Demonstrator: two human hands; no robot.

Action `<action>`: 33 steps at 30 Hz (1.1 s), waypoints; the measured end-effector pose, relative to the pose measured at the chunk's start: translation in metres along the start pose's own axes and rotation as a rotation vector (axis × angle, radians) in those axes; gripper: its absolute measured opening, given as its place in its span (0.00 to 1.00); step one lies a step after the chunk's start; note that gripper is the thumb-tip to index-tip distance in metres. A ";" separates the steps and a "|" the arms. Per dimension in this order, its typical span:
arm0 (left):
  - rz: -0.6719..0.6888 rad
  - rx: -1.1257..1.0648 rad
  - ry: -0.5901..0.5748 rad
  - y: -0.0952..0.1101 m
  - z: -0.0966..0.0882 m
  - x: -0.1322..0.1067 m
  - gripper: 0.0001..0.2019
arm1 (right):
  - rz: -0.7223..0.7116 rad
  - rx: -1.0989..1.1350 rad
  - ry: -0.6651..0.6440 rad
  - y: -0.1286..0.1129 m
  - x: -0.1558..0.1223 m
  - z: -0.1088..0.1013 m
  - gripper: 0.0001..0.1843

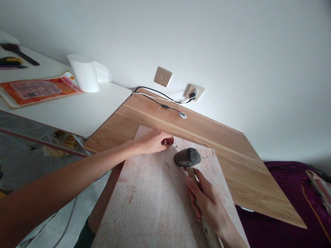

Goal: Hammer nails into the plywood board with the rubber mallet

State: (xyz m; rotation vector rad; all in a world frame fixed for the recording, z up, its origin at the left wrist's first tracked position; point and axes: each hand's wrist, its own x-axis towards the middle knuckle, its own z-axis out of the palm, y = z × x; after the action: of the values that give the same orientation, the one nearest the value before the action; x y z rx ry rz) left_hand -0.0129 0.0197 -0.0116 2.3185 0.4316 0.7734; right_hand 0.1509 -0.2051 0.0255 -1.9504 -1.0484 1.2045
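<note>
My right hand point(205, 198) is wrapped around the pale handle of a mallet point(187, 157) with a dark, worn head. The mallet head hovers over a whitish wooden board point(155, 199), to the right of my other hand. Near the board's far edge, my left hand point(156, 140) is closed, thumb and fingertips pinching what looks like a small nail point(175, 146). Another thin nail-like piece point(168, 166) shows on the board nearer to me, and a further one point(204, 157) right of the mallet head. Their exact ends are too small to make out.
Behind the board lies a wood-grain tabletop point(248, 172) with cables point(165, 106) running to a wall socket point(195, 93). On the left, a white table point(103, 103) bears a paper roll point(84, 73), an orange packet point(43, 90) and dark tools point(22, 53). Purple fabric point(281, 186) is at right.
</note>
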 end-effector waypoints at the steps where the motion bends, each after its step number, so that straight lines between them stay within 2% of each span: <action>1: 0.006 0.007 -0.002 0.000 0.000 0.000 0.11 | -0.005 0.001 0.003 0.001 0.000 0.000 0.45; 8: 0.034 0.050 0.019 0.000 0.001 -0.001 0.06 | -0.033 -0.015 0.016 0.007 0.001 -0.001 0.46; 16: 0.061 0.008 0.030 -0.006 0.005 0.001 0.08 | -0.076 -0.028 0.051 0.019 0.002 -0.001 0.40; 19: 0.027 -0.033 0.033 -0.006 0.006 0.000 0.10 | -0.094 -0.041 0.055 0.010 0.001 0.000 0.38; 23: -0.025 -0.105 0.034 -0.006 0.008 -0.001 0.19 | -0.124 -0.025 0.058 -0.016 0.003 0.002 0.38; 26: -0.028 -0.106 0.018 -0.005 0.006 -0.002 0.21 | -0.178 -0.046 0.065 -0.033 0.013 0.002 0.34; 30: -0.005 -0.120 -0.004 -0.002 0.002 -0.002 0.25 | -0.213 -0.136 0.045 -0.040 0.027 0.002 0.27; 33: 0.000 -0.115 -0.010 -0.001 0.001 -0.002 0.26 | -0.202 -0.157 0.062 -0.038 0.026 0.004 0.26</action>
State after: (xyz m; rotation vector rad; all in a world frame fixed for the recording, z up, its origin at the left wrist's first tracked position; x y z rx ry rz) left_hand -0.0137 0.0186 -0.0138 2.2148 0.3735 0.7658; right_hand 0.1427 -0.1636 0.0434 -1.9305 -1.3063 0.9710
